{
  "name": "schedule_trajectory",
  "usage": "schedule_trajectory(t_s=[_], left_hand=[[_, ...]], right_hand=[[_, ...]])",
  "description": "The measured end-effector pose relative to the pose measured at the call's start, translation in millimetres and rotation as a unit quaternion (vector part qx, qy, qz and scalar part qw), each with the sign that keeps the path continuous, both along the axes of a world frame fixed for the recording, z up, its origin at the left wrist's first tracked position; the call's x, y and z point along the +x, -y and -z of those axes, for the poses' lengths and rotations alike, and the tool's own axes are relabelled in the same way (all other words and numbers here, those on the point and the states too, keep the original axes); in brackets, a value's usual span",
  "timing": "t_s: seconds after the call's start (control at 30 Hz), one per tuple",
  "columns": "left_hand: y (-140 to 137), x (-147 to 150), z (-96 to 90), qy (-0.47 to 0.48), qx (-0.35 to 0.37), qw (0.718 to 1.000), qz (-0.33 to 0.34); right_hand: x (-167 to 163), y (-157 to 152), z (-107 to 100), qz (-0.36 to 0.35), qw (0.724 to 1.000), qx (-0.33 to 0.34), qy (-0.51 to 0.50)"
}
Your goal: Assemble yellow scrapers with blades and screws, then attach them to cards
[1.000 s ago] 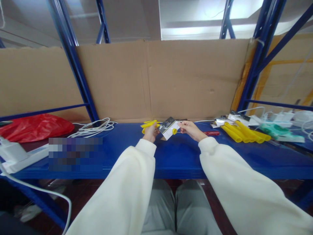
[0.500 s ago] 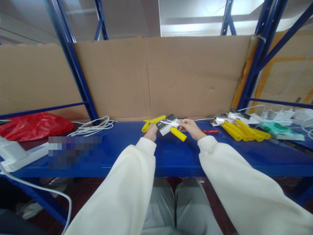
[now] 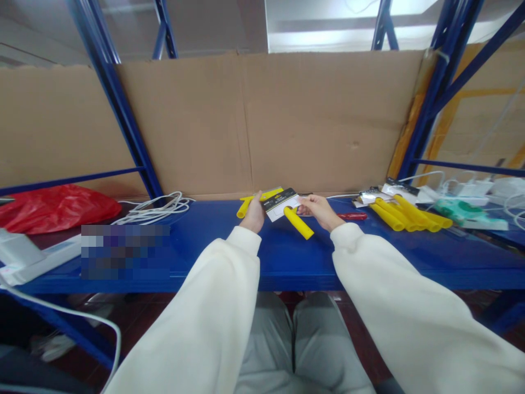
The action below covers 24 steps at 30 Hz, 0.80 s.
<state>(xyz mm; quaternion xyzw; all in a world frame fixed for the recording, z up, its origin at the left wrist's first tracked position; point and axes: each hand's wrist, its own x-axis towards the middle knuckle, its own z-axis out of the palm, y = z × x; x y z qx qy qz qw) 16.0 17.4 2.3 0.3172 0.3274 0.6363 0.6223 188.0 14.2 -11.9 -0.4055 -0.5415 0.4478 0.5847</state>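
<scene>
Between my hands, above the table, is a black-and-white packaging card [image 3: 279,206] with a yellow tubular handle [image 3: 299,223] sticking out below it, tilted down to the right. My left hand [image 3: 253,214] holds the card at its left edge; some of its fingers are hidden behind it. At the card's right edge, my right hand [image 3: 322,211] pinches it between thumb and fingers. Just behind my left hand lies another yellow-handled tool [image 3: 245,207]. A red tool [image 3: 353,216] rests on the table beside my right hand.
Several yellow handles with cards [image 3: 404,214] lie to the right, near a green-and-white item [image 3: 467,212]. Leftward are a coiled white cable [image 3: 164,210], a red plastic bag [image 3: 61,208] and a white power strip [image 3: 53,257]. A cardboard panel [image 3: 287,126] stands along the table's back.
The card has turned slightly to face me, and the yellow handle points more steeply down. My left thumb has lifted toward the card's upper left. The view has shifted a little.
</scene>
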Motion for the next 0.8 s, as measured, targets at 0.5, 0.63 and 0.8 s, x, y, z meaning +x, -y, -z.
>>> schedule_trajectory(t_s=[0.5,0.63,0.8], left_hand=[[-0.2,0.9,10.4,-0.144,0.055,0.986,-0.057],[-0.1,0.2,12.0,-0.217,0.067,0.974,-0.028],[-4.1,-4.3,15.1,-0.264,0.097,0.960,0.015]], right_hand=[[1.2,-7.1,3.1,0.048,0.999,-0.018,-0.016],[4.1,-11.0,5.4,0.050,0.998,-0.021,-0.011],[6.1,-11.1,5.4,0.064,0.997,-0.029,-0.013]])
